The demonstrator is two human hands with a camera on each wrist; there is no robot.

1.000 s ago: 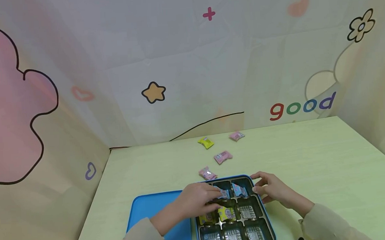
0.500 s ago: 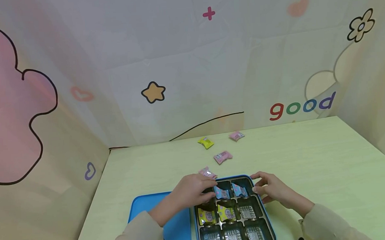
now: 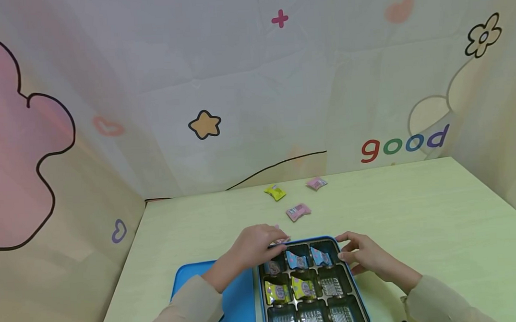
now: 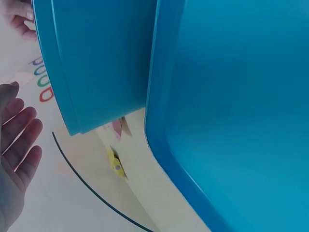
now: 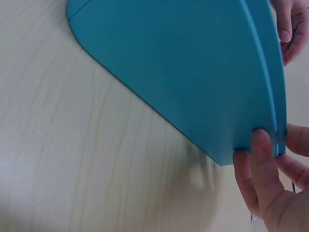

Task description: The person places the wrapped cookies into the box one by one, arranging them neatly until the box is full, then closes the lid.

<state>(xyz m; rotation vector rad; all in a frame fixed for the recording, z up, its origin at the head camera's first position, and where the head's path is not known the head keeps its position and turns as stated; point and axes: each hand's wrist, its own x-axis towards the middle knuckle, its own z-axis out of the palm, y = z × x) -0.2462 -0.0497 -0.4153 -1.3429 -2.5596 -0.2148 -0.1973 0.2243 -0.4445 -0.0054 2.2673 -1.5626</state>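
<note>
Fingers of the left hand point(image 3: 256, 242) sit over a pink candy point(image 3: 283, 240) just beyond the far edge of a blue box point(image 5: 183, 72), their grip impossible to tell. The right hand point(image 3: 368, 257) pinches the box's far right corner, a brace that should steady it; a light, low pinch would likely suit the candy. Pale wood-grain table point(image 3: 416, 211) surrounds the box; a cartoon-printed backdrop point(image 3: 259, 84) rises behind it.
</note>
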